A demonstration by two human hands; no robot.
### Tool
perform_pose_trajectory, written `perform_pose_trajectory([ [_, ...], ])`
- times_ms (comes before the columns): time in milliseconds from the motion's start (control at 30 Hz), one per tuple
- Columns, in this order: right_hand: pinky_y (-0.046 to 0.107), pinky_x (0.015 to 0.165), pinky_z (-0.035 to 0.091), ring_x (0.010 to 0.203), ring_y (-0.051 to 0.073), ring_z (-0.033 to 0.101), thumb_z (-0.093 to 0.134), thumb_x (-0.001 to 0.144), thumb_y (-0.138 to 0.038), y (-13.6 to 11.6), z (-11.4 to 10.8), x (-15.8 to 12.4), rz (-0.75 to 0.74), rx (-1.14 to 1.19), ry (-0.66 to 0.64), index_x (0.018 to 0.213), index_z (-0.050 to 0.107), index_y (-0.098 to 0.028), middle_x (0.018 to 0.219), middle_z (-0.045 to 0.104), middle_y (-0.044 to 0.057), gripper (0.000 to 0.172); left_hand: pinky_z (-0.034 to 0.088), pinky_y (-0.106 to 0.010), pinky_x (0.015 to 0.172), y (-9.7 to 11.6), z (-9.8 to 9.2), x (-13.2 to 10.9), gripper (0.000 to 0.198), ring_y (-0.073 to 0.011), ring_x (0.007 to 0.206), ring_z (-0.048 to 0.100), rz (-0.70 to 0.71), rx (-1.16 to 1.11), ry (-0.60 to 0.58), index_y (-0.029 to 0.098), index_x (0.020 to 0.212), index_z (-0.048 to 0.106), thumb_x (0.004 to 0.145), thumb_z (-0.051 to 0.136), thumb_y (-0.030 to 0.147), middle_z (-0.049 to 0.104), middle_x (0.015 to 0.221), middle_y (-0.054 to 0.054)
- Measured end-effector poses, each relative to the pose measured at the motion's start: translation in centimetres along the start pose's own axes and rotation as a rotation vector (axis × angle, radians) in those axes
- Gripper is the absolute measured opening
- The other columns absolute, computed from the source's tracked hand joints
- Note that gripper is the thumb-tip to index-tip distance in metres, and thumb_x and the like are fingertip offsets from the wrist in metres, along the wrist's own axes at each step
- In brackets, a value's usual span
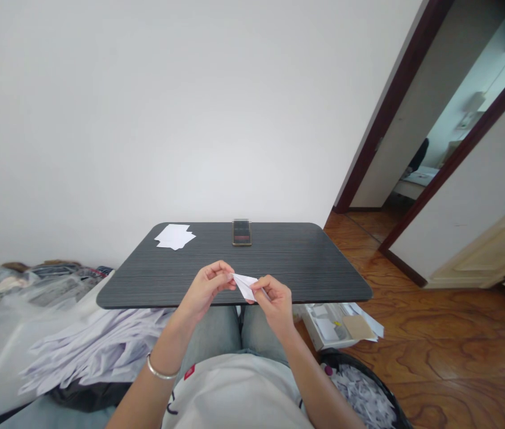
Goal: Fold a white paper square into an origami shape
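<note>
The left hand (206, 289) and right hand (276, 304) are pinching a folded white paper (244, 286) with curled fingers (217, 273), just above the wood-grain table's (288, 256) near edge.

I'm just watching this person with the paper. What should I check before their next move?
1. Folded white paper held firmly: ok, left hand and right hand both pinch it.
2. Spare white sheets on the dark wood-grain table: ok.
3. Phone clear of the hands: ok.
4. Folds crisp: cannot tell, fingers hide them.
5. Black bin of paper scraps apart from the hands: ok.
</note>
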State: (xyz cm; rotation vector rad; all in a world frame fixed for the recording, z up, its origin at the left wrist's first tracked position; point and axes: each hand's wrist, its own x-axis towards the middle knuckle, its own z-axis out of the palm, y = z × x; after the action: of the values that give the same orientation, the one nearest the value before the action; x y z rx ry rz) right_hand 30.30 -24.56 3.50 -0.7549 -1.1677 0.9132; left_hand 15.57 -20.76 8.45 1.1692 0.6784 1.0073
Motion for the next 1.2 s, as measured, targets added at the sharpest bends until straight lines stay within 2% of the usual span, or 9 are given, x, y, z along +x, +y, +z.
perform_pose_trajectory([
  [133, 0.023, 0.050, 0.046, 0.052, 0.011, 0.054, 0.055, 0.074, -0.018, 0.0, 0.0, 0.0, 0.016, 0.010, 0.005, 0.068, 0.059, -0.019, 0.058, 0.055, -0.003, 0.008, 0.046, -0.020, 0.062, -0.1, -0.1, -0.1, 0.008, -0.0098, 0.060, 0.057, 0.074, 0.130, 0.020, 0.014, 0.071, 0.064, 0.069, 0.063, 0.022, 0.062, 0.061, 0.000],
  [267, 0.023, 0.050, 0.046, 0.052, 0.012, 0.054, 0.055, 0.074, -0.020, -0.1, 0.0, 0.0, 0.035, -0.004, 0.000, 0.069, 0.059, -0.018, 0.058, 0.056, -0.002, 0.007, 0.047, -0.021, 0.062, 0.3, -0.2, -0.2, 0.013, -0.0103, 0.058, 0.058, 0.061, 0.253, 0.000, 0.012, 0.073, 0.067, 0.067, 0.065, 0.023, 0.065, 0.063, -0.002],
  [400, 0.022, 0.049, 0.046, 0.051, 0.012, 0.055, 0.057, 0.073, -0.023, -0.3, 0.0, 0.1, 0.057, -0.029, 0.007, 0.067, 0.059, -0.018, 0.057, 0.056, -0.002, 0.008, 0.047, -0.022, 0.062, 0.3, 0.0, -0.1, 0.015, -0.0114, 0.060, 0.060, 0.017, 0.239, -0.018, 0.011, 0.072, 0.066, 0.062, 0.069, 0.022, 0.068, 0.066, -0.002],
  [600, 0.022, 0.048, 0.044, 0.050, 0.011, 0.054, 0.055, 0.073, -0.020, -0.2, 0.0, 0.1, 0.029, -0.036, 0.007, 0.068, 0.060, -0.018, 0.057, 0.057, -0.002, 0.007, 0.047, -0.019, 0.057, -0.3, 0.2, 0.2, 0.015, -0.0092, 0.056, 0.058, 0.013, 0.210, 0.004, 0.011, 0.072, 0.065, 0.065, 0.068, 0.024, 0.067, 0.064, -0.002],
  [867, 0.024, 0.053, 0.043, 0.055, 0.013, 0.053, 0.051, 0.078, -0.025, -0.5, -0.3, -0.2, -0.006, -0.065, -0.088, 0.075, 0.061, -0.017, 0.061, 0.056, 0.000, 0.013, 0.046, -0.020, 0.056, -0.5, 0.0, 0.1, 0.016, -0.0093, 0.055, 0.056, 0.047, 0.199, 0.021, 0.010, 0.071, 0.061, 0.064, 0.068, 0.024, 0.063, 0.060, 0.000],
  [1067, 0.022, 0.050, 0.042, 0.049, 0.010, 0.051, 0.060, 0.072, -0.028, -1.0, 0.2, 0.4, 0.171, 0.010, -0.031, 0.064, 0.057, -0.016, 0.055, 0.057, -0.001, 0.015, 0.045, -0.020, 0.056, -0.6, 0.1, 0.1, 0.017, -0.0085, 0.055, 0.055, 0.103, 0.233, 0.011, 0.012, 0.077, 0.059, 0.066, 0.066, 0.022, 0.058, 0.060, 0.003],
  [1200, 0.022, 0.051, 0.045, 0.051, 0.011, 0.053, 0.065, 0.068, -0.028, -0.8, 0.3, 0.6, 0.242, 0.039, -0.011, 0.068, 0.057, -0.016, 0.059, 0.061, -0.001, 0.014, 0.046, -0.020, 0.057, -0.7, 0.1, 0.2, 0.019, -0.0078, 0.054, 0.053, 0.127, 0.242, 0.007, 0.012, 0.081, 0.058, 0.067, 0.065, 0.023, 0.050, 0.057, 0.005],
])
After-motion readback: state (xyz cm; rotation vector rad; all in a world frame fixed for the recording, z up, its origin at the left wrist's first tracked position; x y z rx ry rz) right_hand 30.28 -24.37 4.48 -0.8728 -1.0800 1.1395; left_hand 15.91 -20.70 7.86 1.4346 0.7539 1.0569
